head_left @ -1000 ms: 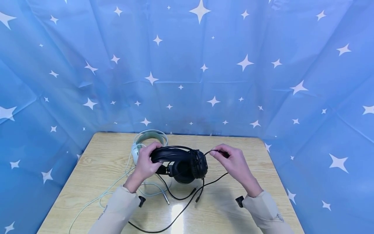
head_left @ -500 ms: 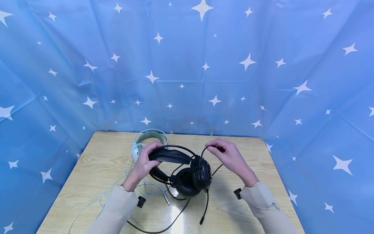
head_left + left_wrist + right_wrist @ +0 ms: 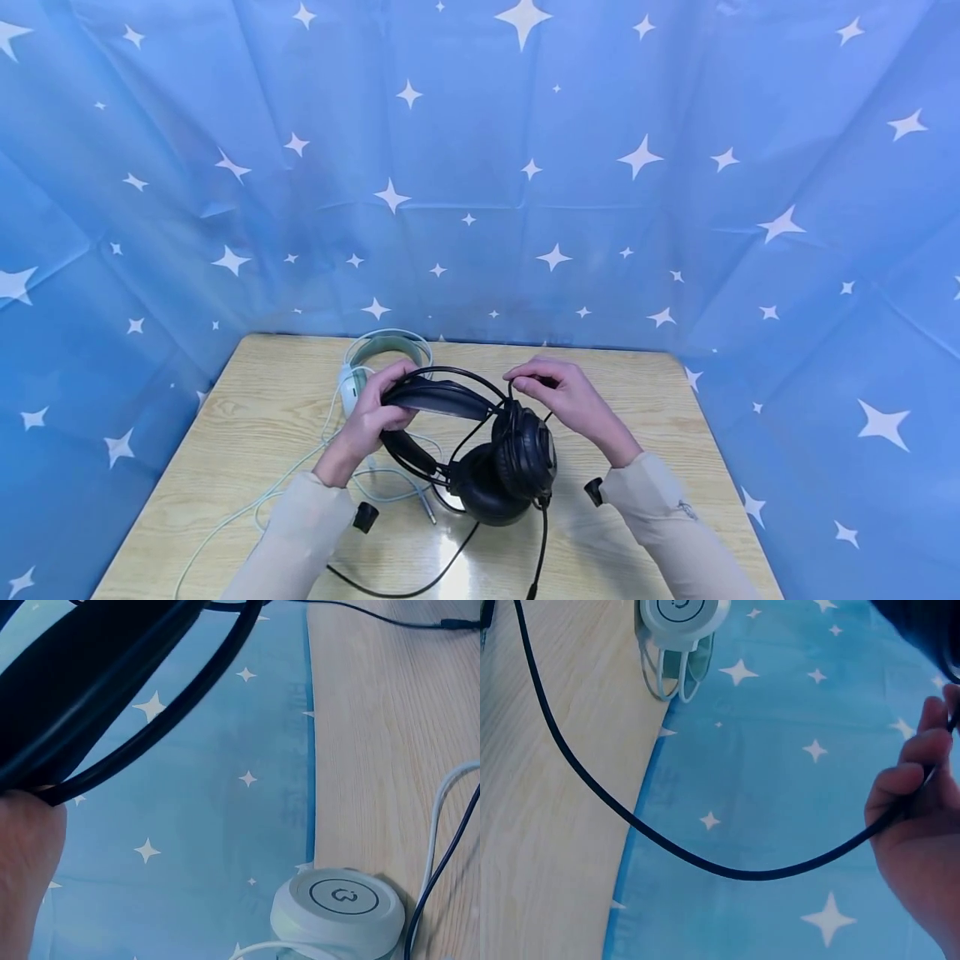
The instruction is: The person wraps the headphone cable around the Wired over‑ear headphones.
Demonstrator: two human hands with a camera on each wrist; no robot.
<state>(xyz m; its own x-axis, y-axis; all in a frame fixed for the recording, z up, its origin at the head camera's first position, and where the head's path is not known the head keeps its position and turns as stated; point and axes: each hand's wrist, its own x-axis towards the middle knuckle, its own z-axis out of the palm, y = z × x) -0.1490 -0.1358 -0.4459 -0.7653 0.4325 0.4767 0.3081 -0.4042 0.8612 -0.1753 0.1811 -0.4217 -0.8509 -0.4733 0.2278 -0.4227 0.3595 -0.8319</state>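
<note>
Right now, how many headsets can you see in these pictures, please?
2: a black headset, gripped by its headband in the left hand, and a pale green headset on the table behind that hand, which partly hides it. No third one shows.

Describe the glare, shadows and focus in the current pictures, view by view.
Head: bright glare on the table near the bottom centre, soft shadow beside the right sleeve; left wrist: black headset so dark that little detail shows; right wrist: cable fairly clear, headset part at upper right dark and soft.
</note>
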